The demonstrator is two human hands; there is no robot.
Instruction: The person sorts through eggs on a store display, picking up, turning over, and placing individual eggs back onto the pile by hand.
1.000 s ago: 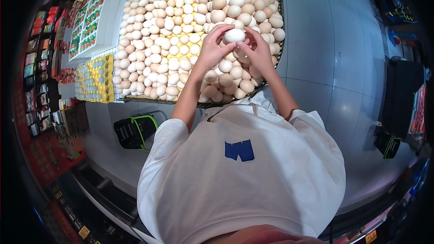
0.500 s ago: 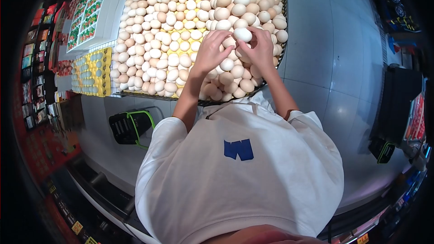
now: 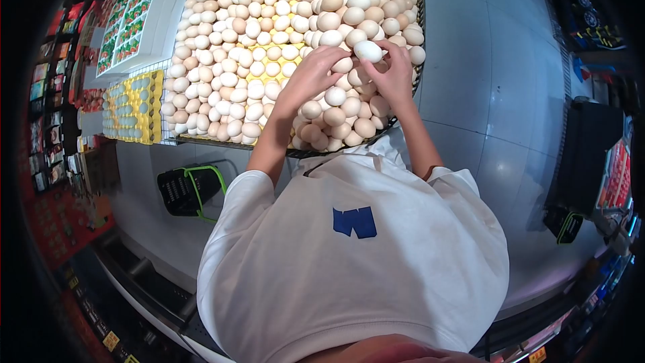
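A white egg [image 3: 368,51] is pinched between the thumb and fingers of my right hand [image 3: 394,75], raised over the pile. Beside it, my left hand [image 3: 310,75] has its thumb and fingertips curled round a pale brown egg [image 3: 342,65]. Both hands are over the near right part of a broad display of loose eggs [image 3: 334,116], brown, cream and white. Between and below the hands, more eggs lie heaped. Yellow egg trays [image 3: 256,72] show through gaps left of my left hand.
A dark wire rim [image 3: 419,70] edges the display on the right. To the left stand a yellow tray of pale bluish eggs [image 3: 135,109] and white boxes with red and green contents [image 3: 131,23]. A black basket with green handles [image 3: 191,190] rests on the floor.
The white egg has moved slightly right and tilted, now lying more sideways in my right hand's fingers. My left hand has shifted a little left, with its forearm swung outward.
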